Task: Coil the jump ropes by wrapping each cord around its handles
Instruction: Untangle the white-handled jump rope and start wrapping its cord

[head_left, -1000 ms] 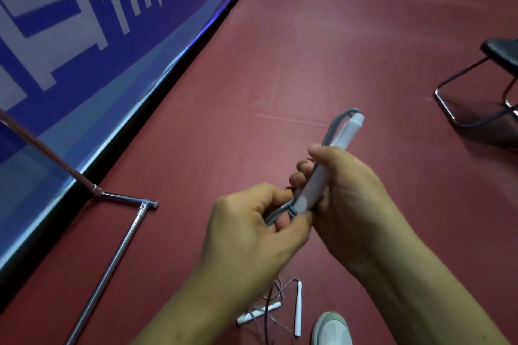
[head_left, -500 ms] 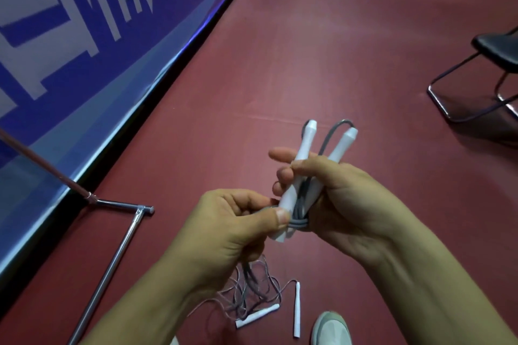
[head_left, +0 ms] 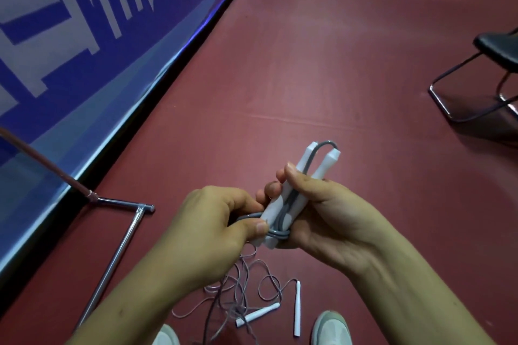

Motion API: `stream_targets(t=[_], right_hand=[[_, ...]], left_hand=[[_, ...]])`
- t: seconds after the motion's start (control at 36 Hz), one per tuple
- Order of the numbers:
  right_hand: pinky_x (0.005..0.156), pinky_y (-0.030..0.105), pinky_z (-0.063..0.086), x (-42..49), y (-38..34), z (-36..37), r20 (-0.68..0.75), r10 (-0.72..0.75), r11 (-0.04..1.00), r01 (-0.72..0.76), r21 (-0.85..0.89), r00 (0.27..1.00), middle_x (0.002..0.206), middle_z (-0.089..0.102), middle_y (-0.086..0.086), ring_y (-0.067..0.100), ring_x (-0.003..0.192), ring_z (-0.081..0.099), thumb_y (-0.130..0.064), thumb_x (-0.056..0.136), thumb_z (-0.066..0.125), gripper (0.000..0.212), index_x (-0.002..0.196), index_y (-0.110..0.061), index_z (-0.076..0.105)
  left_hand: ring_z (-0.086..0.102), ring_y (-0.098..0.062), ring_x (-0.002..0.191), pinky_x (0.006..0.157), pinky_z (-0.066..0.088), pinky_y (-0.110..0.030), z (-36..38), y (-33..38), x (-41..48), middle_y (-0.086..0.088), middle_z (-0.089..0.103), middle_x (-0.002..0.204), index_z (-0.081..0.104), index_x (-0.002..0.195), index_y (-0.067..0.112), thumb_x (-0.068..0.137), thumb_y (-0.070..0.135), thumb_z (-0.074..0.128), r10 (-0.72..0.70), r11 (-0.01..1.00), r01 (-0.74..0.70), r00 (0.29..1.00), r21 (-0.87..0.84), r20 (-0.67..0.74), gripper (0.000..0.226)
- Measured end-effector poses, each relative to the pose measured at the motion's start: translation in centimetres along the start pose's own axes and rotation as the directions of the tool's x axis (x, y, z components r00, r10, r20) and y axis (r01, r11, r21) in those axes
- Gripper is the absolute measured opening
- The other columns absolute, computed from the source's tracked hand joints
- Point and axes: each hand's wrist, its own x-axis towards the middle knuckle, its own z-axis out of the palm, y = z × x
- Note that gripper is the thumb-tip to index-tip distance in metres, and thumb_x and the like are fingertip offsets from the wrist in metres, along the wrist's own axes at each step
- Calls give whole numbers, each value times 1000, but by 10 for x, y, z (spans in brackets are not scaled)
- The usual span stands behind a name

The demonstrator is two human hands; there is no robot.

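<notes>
The right hand [head_left: 330, 216] comes in from 5 o'clock with its palm turned towards the wearer. Its fingers are curled round a pair of white handles [head_left: 304, 161] and the thumb lies across their front, so it is clamped on them. The handles are held side by side in the air just below the middle of the view, their far ends tilted towards 1 o'clock. The left hand [head_left: 215, 227] reaches in from 7 o'clock, knuckles up, and pinches the grey cord [head_left: 287, 206] between thumb and forefinger at the near end of the handles.

The handles are smooth, hard-looking and squared at the tips. The cord is thin, round and matte. It arches between the far tips, runs down between the handles and crosses their near end in a few tight turns.

At 6 o'clock a second rope [head_left: 238, 288] lies in loose tangled loops on the dark red floor [head_left: 308, 64], with its two white grips [head_left: 258, 314] apart. Pale shoes [head_left: 332, 328] flank it. A chrome tube frame [head_left: 117, 249] sits at 8 o'clock, a blue and white banner [head_left: 84, 36] runs along 10 o'clock, and a black chair [head_left: 499, 47] stands at 2 o'clock. The forearms hide part of the loose rope.
</notes>
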Motion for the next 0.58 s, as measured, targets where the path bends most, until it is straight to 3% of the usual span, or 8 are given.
stream_targets(t=[0.06, 0.14, 0.25, 0.31, 0.36, 0.42, 0.47, 0.58], right_hand=[[80, 44, 54, 1, 0, 0, -5, 18, 999, -18, 30, 1000, 79, 58, 8, 27, 90, 63, -26, 86, 63, 16, 78, -13, 58], [90, 52, 50, 1, 2, 2, -18, 27, 996, -25, 84, 999, 83, 66, 11, 32, 102, 66, -28, 92, 61, 22, 76, -12, 59], [81, 46, 51, 7, 9, 1, 1, -16, 1000, 16, 8, 1000, 75, 59, 4, 28, 95, 66, -33, 98, 55, 24, 81, -16, 58], [74, 40, 51, 11, 14, 0, -5, -75, 994, 74, -79, 997, 72, 54, 1, 25, 86, 63, -33, 99, 53, 21, 88, -16, 59], [69, 36, 48, 16, 21, -1, -35, -171, 976, 164, -143, 985, 70, 51, 2, 24, 78, 56, -29, 97, 53, 18, 91, -14, 60], [67, 36, 42, 19, 26, 2, -56, -276, 946, 261, -193, 960, 68, 49, 2, 22, 74, 49, -23, 100, 52, 17, 87, -13, 57], [69, 39, 38, 21, 29, 5, -76, -359, 920, 338, -200, 930, 69, 47, 2, 21, 72, 45, -19, 103, 50, 18, 86, -14, 53], [69, 36, 42, 22, 32, 8, -87, -500, 853, 473, -221, 861, 73, 49, 2, 19, 73, 46, -19, 103, 53, 19, 85, -15, 52]], left_hand=[[63, 3, 62, 56, 42, -12, 0, -1, 0, 20, 69, 66, 76, 77, 27, 82, 21, 82, -1, 1000, 2, 1000, 17, -21, 11], [60, 8, 62, 59, 42, -10, -2, -2, 0, 27, 67, 68, 69, 69, 30, 81, 18, 83, 0, 1000, 1, 1000, 20, -29, 22], [65, 10, 81, 71, 50, -16, 1, -5, -1, 25, 72, 81, 70, 75, 25, 79, 21, 86, -30, 996, 35, 997, 83, -65, 16], [61, 8, 72, 61, 42, -10, 4, -4, -2, 21, 67, 73, 68, 73, 26, 78, 30, 86, -48, 985, 65, 993, 160, -108, 19], [58, -3, 65, 57, 43, -20, 7, -3, -3, 11, 64, 65, 64, 71, 24, 77, 40, 85, -74, 967, 114, 981, 229, -178, 26], [60, -17, 69, 62, 46, -36, 12, -2, -5, 3, 63, 66, 60, 71, 21, 77, 46, 82, -101, 944, 173, 962, 280, -252, 34], [60, -24, 70, 61, 46, -38, 17, 0, -8, 1, 63, 66, 58, 72, 21, 80, 45, 79, -74, 946, 166, 946, 278, -316, 33], [62, -21, 64, 60, 51, -40, 26, 7, -19, 5, 64, 61, 66, 78, 23, 84, 34, 73, -18, 988, 76, 919, 133, -394, 15]])
